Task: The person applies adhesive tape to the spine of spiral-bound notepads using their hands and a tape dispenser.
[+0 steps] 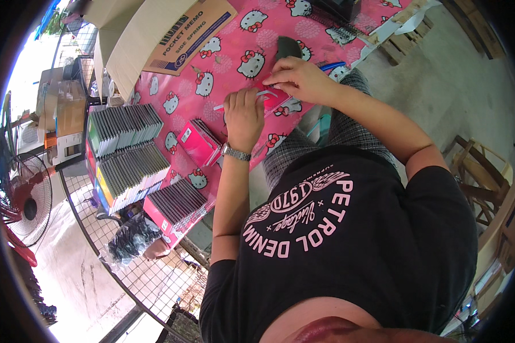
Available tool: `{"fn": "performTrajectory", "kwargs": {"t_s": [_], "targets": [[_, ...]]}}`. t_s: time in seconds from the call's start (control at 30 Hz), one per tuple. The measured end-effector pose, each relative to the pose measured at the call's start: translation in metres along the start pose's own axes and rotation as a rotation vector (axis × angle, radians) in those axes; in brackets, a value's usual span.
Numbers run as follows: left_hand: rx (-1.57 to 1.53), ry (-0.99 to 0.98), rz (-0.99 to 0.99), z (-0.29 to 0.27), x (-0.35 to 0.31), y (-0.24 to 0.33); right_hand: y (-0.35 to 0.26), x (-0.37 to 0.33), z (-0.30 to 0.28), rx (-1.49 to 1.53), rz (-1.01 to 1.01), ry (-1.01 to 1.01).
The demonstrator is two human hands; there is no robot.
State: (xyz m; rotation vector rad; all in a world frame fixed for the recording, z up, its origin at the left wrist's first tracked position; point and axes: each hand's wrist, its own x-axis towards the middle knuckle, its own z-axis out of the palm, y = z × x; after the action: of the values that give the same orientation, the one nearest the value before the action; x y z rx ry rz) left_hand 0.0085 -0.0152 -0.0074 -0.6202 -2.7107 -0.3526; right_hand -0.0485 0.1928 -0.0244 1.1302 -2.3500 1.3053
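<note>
Left hand (244, 112) curls over pale strip (266, 92), seems to grip it; right hand (303, 80) has fingertips drawn together at pink pad (277, 102), whether they grip I cannot tell; pad is between hands, near edge of desk (180, 94); probably best to keep strip straight, steady pad, press only lightly, so cover does not crease; left forearm should not push nearby stack (195, 144).

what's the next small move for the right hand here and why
I'd probably have the right hand pinch the near end of the pale strip: the left hand seems to hold the strip, which sticks out on both sides of it, and one end lies over the pink notebook, close to the right fingers.
</note>
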Motion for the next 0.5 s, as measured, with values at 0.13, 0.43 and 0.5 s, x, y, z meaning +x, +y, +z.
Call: {"fn": "performTrajectory", "kwargs": {"t_s": [0.13,0.43,0.5], "targets": [[-0.012,-0.004,0.0,0.0,0.0,0.0,-0.003,-0.002,0.005,-0.038,-0.037,0.053],[-0.017,0.009,-0.006,0.002,-0.002,0.0,-0.006,-0.011,0.013,-0.024,0.034,0.066],[-0.017,0.004,-0.01,0.001,-0.003,0.0,-0.007,-0.011,0.013,-0.028,-0.028,0.065]]}}
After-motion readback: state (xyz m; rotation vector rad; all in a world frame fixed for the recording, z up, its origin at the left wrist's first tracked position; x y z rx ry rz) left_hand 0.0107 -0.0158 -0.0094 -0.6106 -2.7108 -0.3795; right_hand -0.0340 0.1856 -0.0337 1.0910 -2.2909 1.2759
